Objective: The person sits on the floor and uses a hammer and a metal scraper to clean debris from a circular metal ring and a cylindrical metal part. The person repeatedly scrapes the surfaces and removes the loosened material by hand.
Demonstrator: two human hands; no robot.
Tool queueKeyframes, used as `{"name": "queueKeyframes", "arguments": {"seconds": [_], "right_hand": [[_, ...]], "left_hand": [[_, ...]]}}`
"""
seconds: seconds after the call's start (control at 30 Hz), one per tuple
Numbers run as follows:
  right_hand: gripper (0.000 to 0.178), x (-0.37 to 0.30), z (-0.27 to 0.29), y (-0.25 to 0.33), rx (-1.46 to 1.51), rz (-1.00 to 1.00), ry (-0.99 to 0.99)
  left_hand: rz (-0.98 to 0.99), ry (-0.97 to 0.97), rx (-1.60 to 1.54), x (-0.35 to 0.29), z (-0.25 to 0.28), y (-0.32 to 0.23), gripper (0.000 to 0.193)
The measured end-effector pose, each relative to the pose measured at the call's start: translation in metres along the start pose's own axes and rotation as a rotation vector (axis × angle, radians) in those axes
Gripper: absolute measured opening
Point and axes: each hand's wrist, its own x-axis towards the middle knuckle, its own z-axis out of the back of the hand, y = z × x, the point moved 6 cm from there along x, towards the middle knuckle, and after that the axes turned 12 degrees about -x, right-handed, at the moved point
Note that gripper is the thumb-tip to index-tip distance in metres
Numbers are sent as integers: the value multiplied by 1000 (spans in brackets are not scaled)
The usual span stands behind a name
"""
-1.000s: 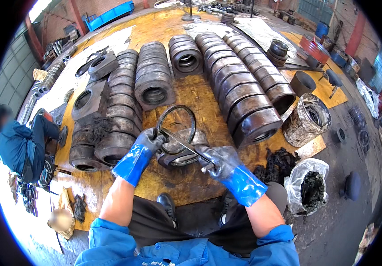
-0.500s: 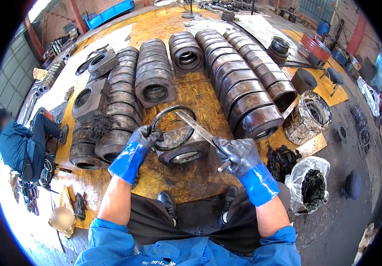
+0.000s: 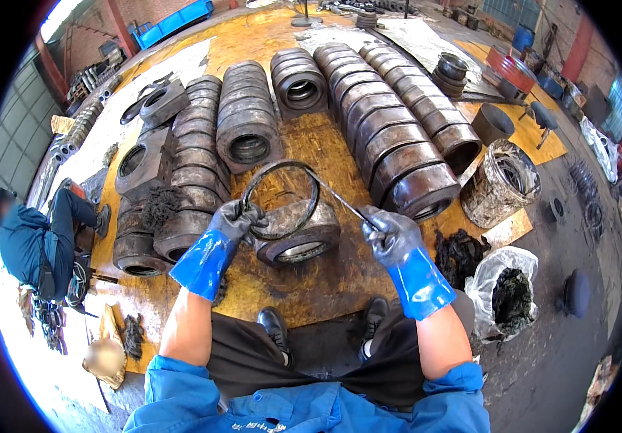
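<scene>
My gloved left hand [image 3: 236,221] is closed on the left side of a dark metal ring [image 3: 315,199], holding it up and tilted. In my gloved right hand [image 3: 392,235] is a long, thin flat metal blade [image 3: 341,198], seen nearly edge-on. Its far end meets the ring's upper right rim. Behind and below the ring sits a thick metal block with a round bore [image 3: 270,251], on the stained yellow floor sheet [image 3: 311,289]. Both gloves are grey with blue cuffs.
Rows of bored metal blocks [image 3: 390,137] extend away from me. To my right are a crusted bucket [image 3: 502,180], dark rags [image 3: 459,256] and a plastic bag of black stuff [image 3: 517,299]. Another person [image 3: 29,234] sits at the far left.
My right hand has moved slightly right and up and turned the blade from flat to nearly edge-on. The blade's tip has shifted up toward the ring's upper right rim. My left hand still grips the ring.
</scene>
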Motion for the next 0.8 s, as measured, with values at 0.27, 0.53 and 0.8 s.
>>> {"name": "queueKeyframes", "arguments": {"seconds": [0.27, 0.53, 0.8], "right_hand": [[24, -7, -20, 14, -130, -328, -63], [28, -15, -67, -31, 476, -559, 155], [18, -15, -70, -45, 668, -696, -44]], "left_hand": [[-86, -244, -61, 5, -7, -26, 23], [-226, -326, -127, 0, -4, -28, 28], [-268, -231, -99, 8, -5, -31, 28]]}}
